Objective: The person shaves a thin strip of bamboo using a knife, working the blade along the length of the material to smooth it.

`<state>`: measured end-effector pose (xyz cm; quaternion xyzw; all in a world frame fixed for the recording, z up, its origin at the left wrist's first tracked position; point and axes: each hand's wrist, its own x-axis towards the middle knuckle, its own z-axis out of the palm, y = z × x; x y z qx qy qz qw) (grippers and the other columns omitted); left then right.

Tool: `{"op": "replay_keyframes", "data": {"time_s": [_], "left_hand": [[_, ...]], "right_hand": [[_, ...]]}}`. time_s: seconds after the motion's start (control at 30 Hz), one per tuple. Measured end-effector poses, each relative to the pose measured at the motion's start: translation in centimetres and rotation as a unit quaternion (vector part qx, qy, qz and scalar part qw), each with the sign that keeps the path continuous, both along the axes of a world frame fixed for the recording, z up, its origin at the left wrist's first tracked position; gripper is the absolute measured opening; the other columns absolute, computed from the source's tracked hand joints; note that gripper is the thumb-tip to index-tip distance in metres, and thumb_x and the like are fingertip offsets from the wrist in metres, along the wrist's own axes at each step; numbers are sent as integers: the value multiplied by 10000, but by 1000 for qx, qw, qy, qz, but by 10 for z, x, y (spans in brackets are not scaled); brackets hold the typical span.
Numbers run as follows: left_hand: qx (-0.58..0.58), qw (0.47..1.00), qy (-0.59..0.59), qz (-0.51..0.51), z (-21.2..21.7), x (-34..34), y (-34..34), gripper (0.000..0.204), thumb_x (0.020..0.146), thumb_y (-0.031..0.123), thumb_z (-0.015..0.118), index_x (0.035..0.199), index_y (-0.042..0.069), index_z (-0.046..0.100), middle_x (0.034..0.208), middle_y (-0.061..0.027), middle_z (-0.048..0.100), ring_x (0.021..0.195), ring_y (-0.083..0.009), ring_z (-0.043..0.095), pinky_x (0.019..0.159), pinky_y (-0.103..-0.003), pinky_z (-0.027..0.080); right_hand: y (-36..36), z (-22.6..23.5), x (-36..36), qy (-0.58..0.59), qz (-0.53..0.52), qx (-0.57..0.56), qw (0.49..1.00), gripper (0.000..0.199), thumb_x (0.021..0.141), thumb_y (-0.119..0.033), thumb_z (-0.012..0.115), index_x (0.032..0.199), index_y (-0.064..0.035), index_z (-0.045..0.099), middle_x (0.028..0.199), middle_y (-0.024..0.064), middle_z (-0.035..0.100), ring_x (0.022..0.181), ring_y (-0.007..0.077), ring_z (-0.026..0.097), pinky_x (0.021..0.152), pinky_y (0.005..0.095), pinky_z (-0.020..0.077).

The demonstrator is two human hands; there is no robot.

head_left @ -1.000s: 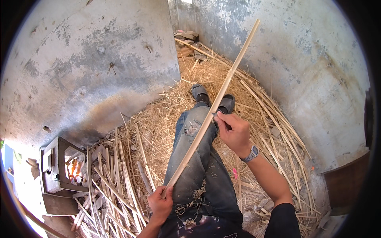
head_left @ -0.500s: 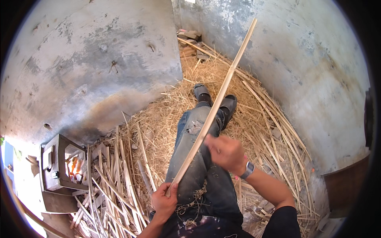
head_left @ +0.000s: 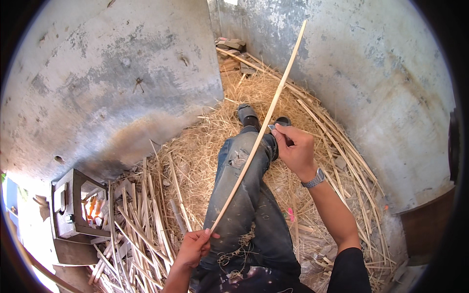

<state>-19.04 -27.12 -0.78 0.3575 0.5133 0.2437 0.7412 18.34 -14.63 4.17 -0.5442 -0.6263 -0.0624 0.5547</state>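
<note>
A long, narrow bamboo strip (head_left: 264,128) slants across my legs, its far end up against the backdrop of the right wall. My left hand (head_left: 194,248) pinches its near end beside my thigh. Between thumb and forefinger of my right hand (head_left: 297,150) is a small flat blade (head_left: 271,127), of which only a shiny corner shows. That hand is beside the strip, near my knee and shoes; whether the blade touches the strip I cannot tell. A watch sits on the right wrist.
Bamboo strips (head_left: 161,215) lie heaped at my left, and more strips (head_left: 337,132) run along the right wall. Shavings (head_left: 195,146) cover the floor. A box-like metal frame (head_left: 78,210) stands at far left. Bricks (head_left: 232,45) lie in the far corner.
My right hand has moved forward along the strip, away from me. The strip has been turned so a narrower side shows, and its far end has shifted slightly left.
</note>
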Motion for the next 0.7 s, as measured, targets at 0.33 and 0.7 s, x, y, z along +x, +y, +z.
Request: {"op": "replay_keyframes", "data": {"time_s": [0.33,0.7], "left_hand": [[-114,990,-84,-1,-4,-8,4,477,1152,341,493,1173,-104,664,611,52,323,487,-71,264,463,-263,233],[-247,926,-285,-33,-40,-23,6,514,1175,408,391,1283,-40,620,621,76,295,480,-51,236,468,-238,240]], "right_hand": [[-30,-12,-47,-135,87,-39,986,197,905,-106,788,1101,-99,804,689,48,651,539,222,629,470,350,486],[-115,111,-32,430,469,41,771,41,979,-115,700,1016,-103,687,676,-3,623,539,111,543,795,420,473]]}}
